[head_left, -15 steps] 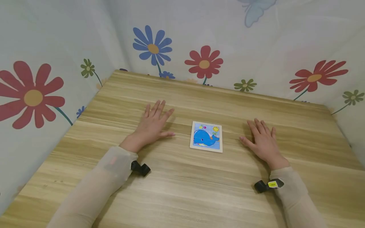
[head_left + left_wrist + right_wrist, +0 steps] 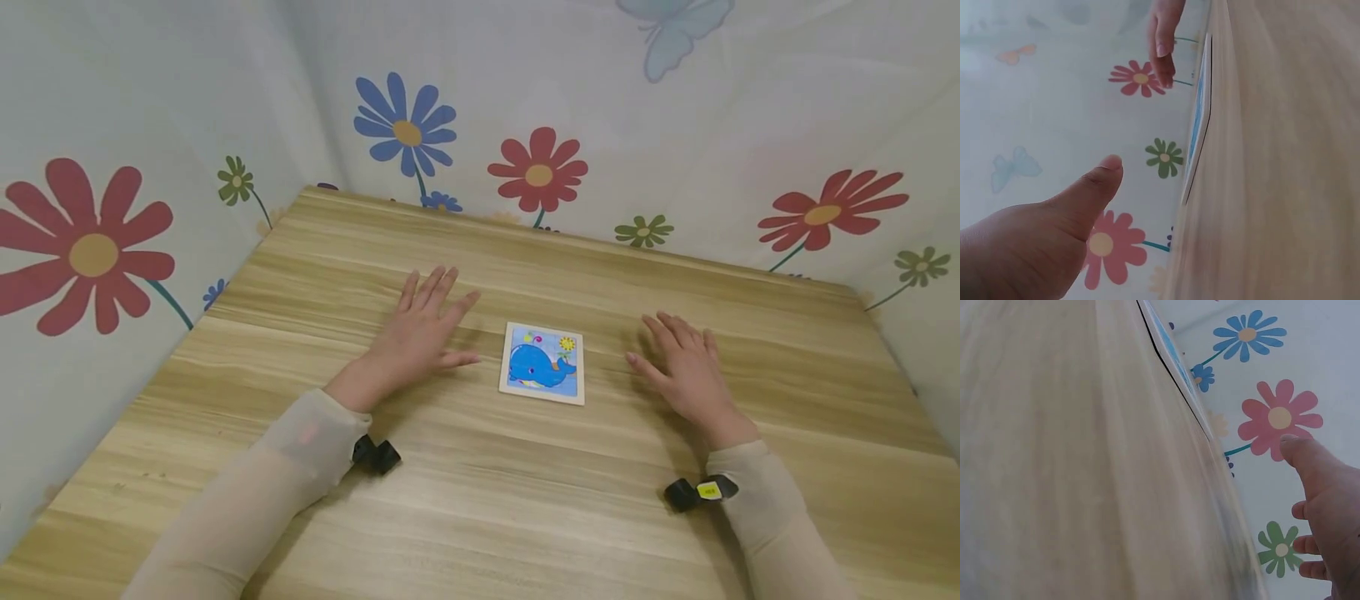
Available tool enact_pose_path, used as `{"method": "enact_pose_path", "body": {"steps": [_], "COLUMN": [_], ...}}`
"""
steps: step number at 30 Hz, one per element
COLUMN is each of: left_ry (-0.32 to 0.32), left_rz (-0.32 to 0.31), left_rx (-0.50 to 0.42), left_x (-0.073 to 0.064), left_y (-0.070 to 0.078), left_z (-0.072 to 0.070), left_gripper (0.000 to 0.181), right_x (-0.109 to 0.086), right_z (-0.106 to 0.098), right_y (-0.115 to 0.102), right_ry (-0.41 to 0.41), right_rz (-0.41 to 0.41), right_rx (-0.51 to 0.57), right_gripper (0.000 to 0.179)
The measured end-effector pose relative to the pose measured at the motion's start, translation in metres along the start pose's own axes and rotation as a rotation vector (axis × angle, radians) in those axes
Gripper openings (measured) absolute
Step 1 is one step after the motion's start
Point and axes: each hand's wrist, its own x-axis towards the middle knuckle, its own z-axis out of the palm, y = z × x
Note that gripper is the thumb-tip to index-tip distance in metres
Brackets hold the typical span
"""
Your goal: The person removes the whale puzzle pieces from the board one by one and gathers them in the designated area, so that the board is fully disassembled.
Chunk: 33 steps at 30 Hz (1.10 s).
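left hand [image 2: 418, 335] and right hand [image 2: 692, 375] — loosely spread, empty — flank the whale picture [image 2: 542, 365].

A small curtained booth is suggested: a pale, wood-grained, straight-edged table [image 2: 480, 517] is enclosed along its far edge and around both far corners by creased white sheeting [image 2: 480, 50], printed with large red and blue daisy-like flowers [image 2: 538, 173]. Whether home or studio cannot be told.
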Motion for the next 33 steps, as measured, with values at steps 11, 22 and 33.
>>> {"method": "enact_pose_path", "body": {"steps": [11,22,33], "left_ry": [0.006,0.039,-0.035], "left_rz": [0.052,0.153,0.205], "left_rx": [-0.022,-0.005,0.085], "left_x": [0.001,0.005,0.009], "left_y": [0.017,0.031,0.048], "left_z": [-0.011,-0.006,-0.001], "left_gripper": [0.083,0.075,0.074], "right_x": [0.006,0.024,0.034], "right_z": [-0.003,0.0,0.009], "right_y": [-0.013,-0.023,-0.041], "right_ry": [0.014,-0.001,-0.023], "right_rz": [-0.059,-0.142,-0.136], "right_rx": [0.034,0.098,0.113], "right_gripper": [0.061,0.056,0.047]}}
